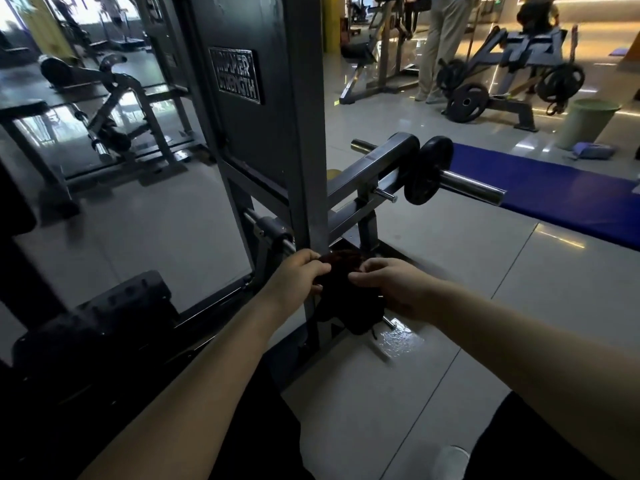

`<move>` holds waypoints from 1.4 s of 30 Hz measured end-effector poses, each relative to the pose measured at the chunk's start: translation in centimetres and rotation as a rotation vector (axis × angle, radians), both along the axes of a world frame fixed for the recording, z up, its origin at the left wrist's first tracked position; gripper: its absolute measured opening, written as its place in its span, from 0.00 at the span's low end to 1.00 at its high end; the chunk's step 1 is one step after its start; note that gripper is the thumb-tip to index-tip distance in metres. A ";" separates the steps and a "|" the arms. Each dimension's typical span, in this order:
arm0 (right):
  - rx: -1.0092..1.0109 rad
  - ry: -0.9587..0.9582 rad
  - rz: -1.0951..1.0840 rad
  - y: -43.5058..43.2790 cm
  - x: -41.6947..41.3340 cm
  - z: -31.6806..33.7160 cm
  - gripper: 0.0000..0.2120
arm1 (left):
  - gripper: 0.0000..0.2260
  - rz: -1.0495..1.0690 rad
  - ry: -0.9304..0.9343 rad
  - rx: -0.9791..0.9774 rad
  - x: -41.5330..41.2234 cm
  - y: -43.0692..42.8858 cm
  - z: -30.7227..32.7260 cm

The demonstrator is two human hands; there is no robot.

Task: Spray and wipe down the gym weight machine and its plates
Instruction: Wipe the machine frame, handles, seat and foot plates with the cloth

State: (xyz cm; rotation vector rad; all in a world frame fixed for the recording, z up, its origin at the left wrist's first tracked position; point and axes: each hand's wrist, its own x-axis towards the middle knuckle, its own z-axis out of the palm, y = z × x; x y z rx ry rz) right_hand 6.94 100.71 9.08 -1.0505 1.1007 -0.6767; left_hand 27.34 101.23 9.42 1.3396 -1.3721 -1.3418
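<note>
Both hands pinch a dark cloth (346,299) at the foot of the weight machine (306,150).
L hand (298,273) and R hand (389,285) each grip the cloth's top edge w/ curled fingers; the cloth hangs btwn them, just in front of the machine's grey upright. Black plate (427,174) sits on a chrome peg beyond the R hand; blue mat (561,192) farther right.

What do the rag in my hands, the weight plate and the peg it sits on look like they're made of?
Rag: soft dark fabric, likely terry or knit; it hangs limp and bunches.
Weight plate: black, matte, possibly rubber-coated or painted iron; only a faint sheen on its rim.
Peg: polished, probably chromed steel; bright mirror-like highlights.
</note>
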 end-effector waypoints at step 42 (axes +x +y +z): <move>-0.223 -0.020 -0.104 -1.3 -1.4 2.6 0.10 | 0.23 -0.133 -0.300 -0.113 1.8 0.1 1.7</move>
